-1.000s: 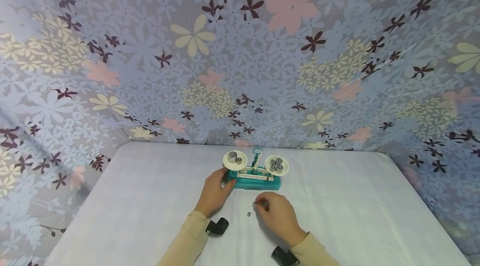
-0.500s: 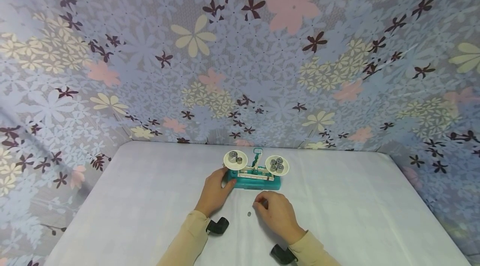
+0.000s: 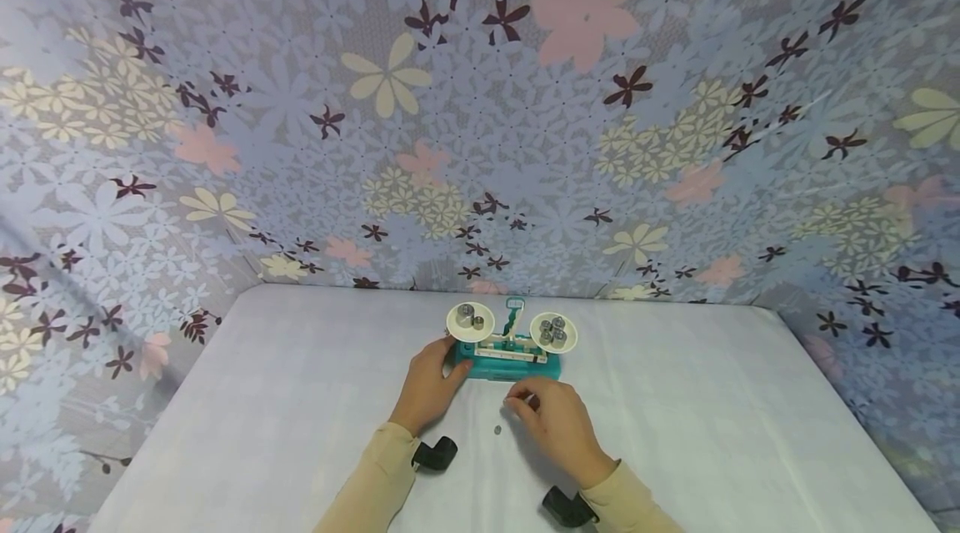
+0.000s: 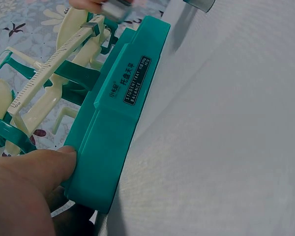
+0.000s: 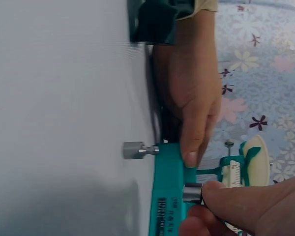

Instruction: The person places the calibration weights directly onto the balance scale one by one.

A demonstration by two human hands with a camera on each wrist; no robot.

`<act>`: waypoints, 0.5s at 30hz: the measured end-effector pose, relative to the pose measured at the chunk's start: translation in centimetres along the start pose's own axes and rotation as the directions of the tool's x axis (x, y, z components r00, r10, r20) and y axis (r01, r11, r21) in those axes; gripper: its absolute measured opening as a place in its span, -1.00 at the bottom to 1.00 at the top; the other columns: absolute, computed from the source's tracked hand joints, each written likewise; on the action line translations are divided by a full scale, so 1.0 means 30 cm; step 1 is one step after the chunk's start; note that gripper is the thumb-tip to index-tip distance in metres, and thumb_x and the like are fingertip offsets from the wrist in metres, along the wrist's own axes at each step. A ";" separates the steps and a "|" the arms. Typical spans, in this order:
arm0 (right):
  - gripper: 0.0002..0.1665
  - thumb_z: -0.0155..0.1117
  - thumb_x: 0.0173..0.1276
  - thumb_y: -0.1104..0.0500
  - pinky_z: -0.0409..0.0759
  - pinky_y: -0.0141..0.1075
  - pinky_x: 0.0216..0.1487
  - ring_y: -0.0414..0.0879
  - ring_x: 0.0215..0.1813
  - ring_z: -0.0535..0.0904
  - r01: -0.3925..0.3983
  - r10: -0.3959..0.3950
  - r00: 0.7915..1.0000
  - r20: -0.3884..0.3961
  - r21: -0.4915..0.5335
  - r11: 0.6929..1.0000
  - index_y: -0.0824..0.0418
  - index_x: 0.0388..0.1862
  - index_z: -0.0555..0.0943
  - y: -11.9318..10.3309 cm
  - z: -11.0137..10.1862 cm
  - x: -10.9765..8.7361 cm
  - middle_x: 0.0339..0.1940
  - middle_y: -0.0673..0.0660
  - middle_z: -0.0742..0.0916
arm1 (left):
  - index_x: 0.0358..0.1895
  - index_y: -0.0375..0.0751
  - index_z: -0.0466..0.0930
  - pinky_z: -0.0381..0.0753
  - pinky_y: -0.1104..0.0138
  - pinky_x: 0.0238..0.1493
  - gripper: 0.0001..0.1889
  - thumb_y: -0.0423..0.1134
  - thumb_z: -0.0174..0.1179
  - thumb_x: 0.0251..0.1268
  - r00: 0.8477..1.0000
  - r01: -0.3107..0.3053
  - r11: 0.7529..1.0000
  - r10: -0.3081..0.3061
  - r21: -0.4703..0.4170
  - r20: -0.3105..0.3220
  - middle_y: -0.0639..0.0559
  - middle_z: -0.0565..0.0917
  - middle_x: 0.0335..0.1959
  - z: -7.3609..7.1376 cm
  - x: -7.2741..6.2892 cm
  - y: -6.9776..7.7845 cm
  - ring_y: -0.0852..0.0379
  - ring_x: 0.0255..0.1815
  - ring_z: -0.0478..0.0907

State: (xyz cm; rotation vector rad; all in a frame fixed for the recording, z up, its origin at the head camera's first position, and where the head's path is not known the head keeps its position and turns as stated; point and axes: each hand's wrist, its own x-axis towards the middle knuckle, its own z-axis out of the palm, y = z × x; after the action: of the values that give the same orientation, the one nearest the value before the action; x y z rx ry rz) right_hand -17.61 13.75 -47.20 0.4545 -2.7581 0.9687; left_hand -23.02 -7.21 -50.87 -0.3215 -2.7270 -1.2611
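Observation:
My left hand [image 3: 426, 387] grips the left end of a green tray balance [image 3: 510, 368], thumb on its front side. My right hand [image 3: 557, 426] pinches a small metal weight [image 5: 192, 192] between thumb and fingers, just in front of the balance. In the left wrist view that weight [image 4: 116, 10] shows at the top edge. Another knobbed weight [image 5: 133, 150] stands on the table near the base. A larger and a smaller weight sit in the left pan [image 3: 458, 331]; several weights fill the middle of the right pan [image 3: 571, 339].
A pale cloth covers the table [image 3: 712, 416]. Behind it rises a flower-patterned backdrop [image 3: 480, 141], which also closes in the sides. Black camera mounts [image 3: 436, 455] sit on both wrists, close to the tabletop.
My right hand has shifted slightly forward and left, toward the balance, with the pinched weight. My left hand, the balance and the weight on the table have stayed put.

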 end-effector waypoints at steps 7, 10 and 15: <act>-0.95 0.48 0.28 0.14 0.59 -0.42 -0.38 -0.35 -0.40 0.58 0.002 -0.002 1.000 -0.011 0.017 1.000 0.03 -0.38 0.75 -0.024 -0.024 0.009 -0.40 -0.18 0.75 | 0.39 -0.36 0.40 0.41 -0.03 0.41 -0.44 -0.11 0.20 0.47 1.000 0.005 1.000 -0.005 -0.001 0.001 -0.25 0.53 0.31 0.006 0.002 -0.009 -0.18 0.36 0.44; -0.97 0.48 0.26 0.14 0.60 -0.41 -0.36 -0.34 -0.39 0.59 -0.001 0.002 1.000 -0.025 0.019 1.000 0.04 -0.35 0.77 -0.038 -0.038 0.012 -0.39 -0.19 0.75 | 0.38 -0.37 0.41 0.43 -0.02 0.40 -0.44 -0.12 0.21 0.46 1.000 -0.004 1.000 0.004 -0.004 -0.009 -0.26 0.53 0.30 0.008 0.004 -0.011 -0.18 0.35 0.46; -0.97 0.46 0.28 0.15 0.62 -0.40 -0.32 -0.32 -0.36 0.61 -0.004 0.005 1.000 -0.027 0.030 1.000 0.05 -0.30 0.78 -0.051 -0.054 0.017 -0.38 -0.20 0.74 | 0.38 -0.37 0.41 0.44 -0.02 0.40 -0.44 -0.12 0.21 0.46 1.000 -0.007 1.000 0.007 -0.002 -0.014 -0.26 0.54 0.30 0.009 0.005 -0.012 -0.17 0.34 0.46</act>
State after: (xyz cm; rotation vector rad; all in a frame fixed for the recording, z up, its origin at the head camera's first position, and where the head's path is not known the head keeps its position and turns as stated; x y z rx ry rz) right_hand -17.45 13.52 -44.92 0.4369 -2.7252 1.0106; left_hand -23.25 -7.22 -51.27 -0.3217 -2.7106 -1.2603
